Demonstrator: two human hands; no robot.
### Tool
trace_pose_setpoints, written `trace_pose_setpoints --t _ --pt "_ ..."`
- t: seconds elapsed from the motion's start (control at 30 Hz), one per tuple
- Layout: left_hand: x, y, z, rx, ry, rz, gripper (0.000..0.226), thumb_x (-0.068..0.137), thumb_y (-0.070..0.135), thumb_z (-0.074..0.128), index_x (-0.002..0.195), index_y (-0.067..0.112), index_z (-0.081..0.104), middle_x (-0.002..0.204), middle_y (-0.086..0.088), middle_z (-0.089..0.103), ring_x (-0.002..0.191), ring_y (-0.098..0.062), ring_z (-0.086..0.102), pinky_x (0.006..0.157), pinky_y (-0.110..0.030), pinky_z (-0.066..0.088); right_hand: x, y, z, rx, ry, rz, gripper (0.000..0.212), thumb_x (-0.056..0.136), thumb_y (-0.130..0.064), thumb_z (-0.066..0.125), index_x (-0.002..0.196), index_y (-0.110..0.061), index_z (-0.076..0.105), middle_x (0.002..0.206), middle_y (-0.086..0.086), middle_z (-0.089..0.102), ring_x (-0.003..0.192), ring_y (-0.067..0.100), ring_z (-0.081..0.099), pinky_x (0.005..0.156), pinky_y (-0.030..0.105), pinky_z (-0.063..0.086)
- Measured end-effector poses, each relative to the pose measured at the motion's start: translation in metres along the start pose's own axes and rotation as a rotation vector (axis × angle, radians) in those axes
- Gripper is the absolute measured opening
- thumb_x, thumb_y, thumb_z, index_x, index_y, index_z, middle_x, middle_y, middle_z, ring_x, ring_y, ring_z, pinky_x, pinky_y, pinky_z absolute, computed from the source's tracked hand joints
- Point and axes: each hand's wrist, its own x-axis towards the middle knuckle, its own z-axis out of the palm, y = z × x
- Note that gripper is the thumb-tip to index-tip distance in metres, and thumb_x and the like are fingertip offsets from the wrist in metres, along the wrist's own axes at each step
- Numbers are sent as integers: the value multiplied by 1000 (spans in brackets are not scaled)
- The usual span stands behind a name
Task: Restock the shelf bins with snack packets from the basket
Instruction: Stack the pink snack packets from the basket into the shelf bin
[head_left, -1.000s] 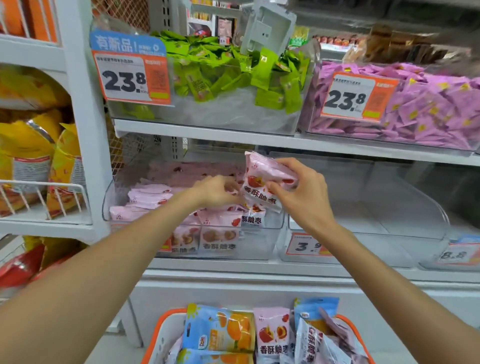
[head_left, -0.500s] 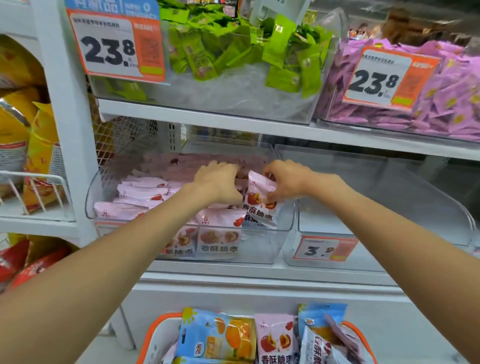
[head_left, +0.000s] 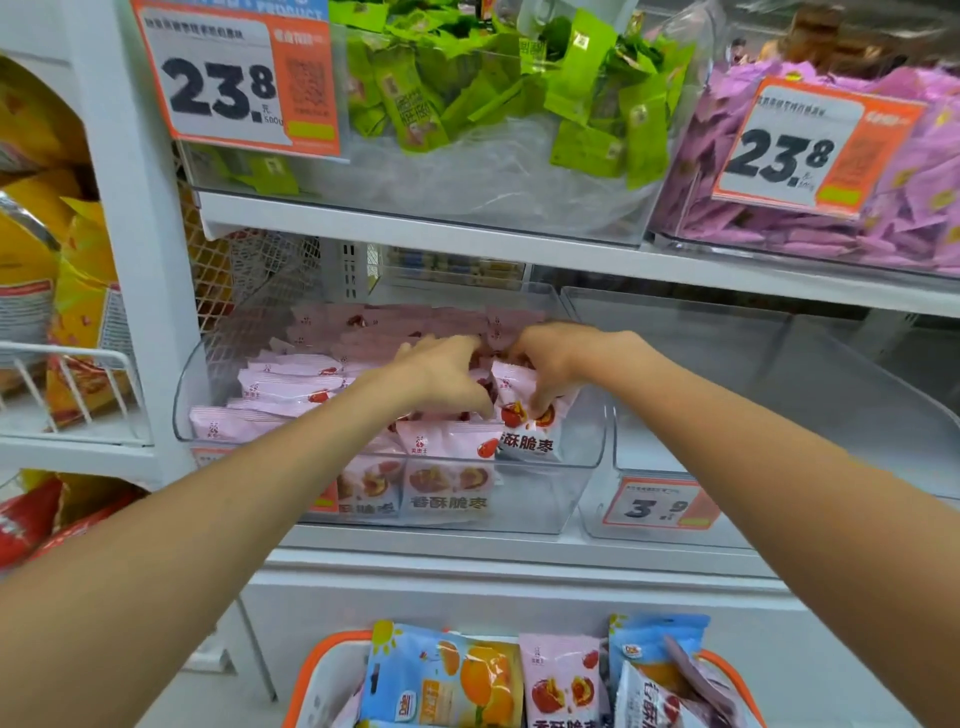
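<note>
A clear shelf bin (head_left: 597, 457) on the middle shelf holds several pink jujube snack packets (head_left: 291, 387). My right hand (head_left: 558, 361) reaches into the bin from above and pinches the top of one pink packet (head_left: 527, 439), which stands upright at the bin's front right. My left hand (head_left: 447, 376) rests on the packets just left of it, fingers spread forward and thumb pointing down. The two hands nearly touch. Below, an orange-rimmed white basket (head_left: 306, 675) holds blue orange-print packets (head_left: 441, 675) and more pink ones (head_left: 563, 680).
To the right stands an empty clear bin (head_left: 779, 415) with a 3.9 price tag (head_left: 657, 506). The shelf above carries bins of green packets (head_left: 467, 88) and purple packets (head_left: 914, 171). Yellow bags (head_left: 62, 291) fill a wire rack at the left.
My right hand has carried the pink packet down from above the bin and set it upright at the bin's front right. My left hand stayed on the packets. The view has moved closer.
</note>
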Motion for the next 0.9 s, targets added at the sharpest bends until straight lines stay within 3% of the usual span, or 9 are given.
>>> trace_pose_setpoints --t 0.13,0.23,0.3,0.4,0.5,0.57,0.67,0.73,0.9 --pt "7 17 7 -5 -32 51 87 61 58 79 134 24 46 127 4 59 123 -25 50 102 -43 34 -4 4 -4 3 -69 -15 55 66 -37 84 109 -16 56 108 0 61 93 21 58 81 32 49" --pt "8 24 14 87 34 64 57 60 60 79 94 21 54 98 3 62 102 -24 57 87 -38 37 -13 15 -27 -10 -309 -27 55 80 -35 72 129 -17 53 133 1 55 121 23 50 108 40 37" --pt "8 19 14 89 95 93 49 60 60 78 78 25 50 90 5 62 93 -22 57 92 -39 38 -14 19 -39 -12 -344 -27 51 90 -24 59 138 -17 46 144 1 45 134 21 39 116 42 25" --pt "6 11 14 56 93 103 49 63 59 78 90 23 58 93 4 65 93 -22 60 81 -34 43 -8 15 -39 17 -316 -24 46 94 -18 50 139 -12 46 143 7 45 133 23 40 113 40 30" --pt "3 12 13 20 78 136 49 62 61 77 88 24 56 84 5 62 87 -22 59 68 -30 40 -2 17 -36 365 -356 -68 39 95 -6 44 132 -13 54 135 1 56 126 19 50 113 36 34" --pt "3 14 14 19 83 143 54 58 69 74 85 25 58 78 6 61 82 -22 58 68 -31 41 6 20 -30 485 -266 -44 36 96 -4 40 124 -10 62 125 3 63 116 16 59 108 35 41" --pt "4 15 14 76 110 141 68 52 80 67 83 20 62 72 5 62 75 -20 60 66 -31 42 24 20 -10 137 -4 28 24 93 -14 53 112 -6 66 111 9 68 99 24 65 92 37 53" --pt "4 17 13 144 127 159 72 49 86 63 78 19 62 68 6 61 72 -19 58 64 -31 40 25 17 -2 -146 45 75 23 88 -29 62 104 -13 64 105 5 66 94 24 61 88 35 53" --pt "3 21 8 339 317 332 67 54 87 57 68 22 60 61 5 56 68 -19 52 65 -31 33 29 15 17 -451 -36 78 39 96 -33 45 135 -30 42 147 0 37 140 24 24 113 47 13"
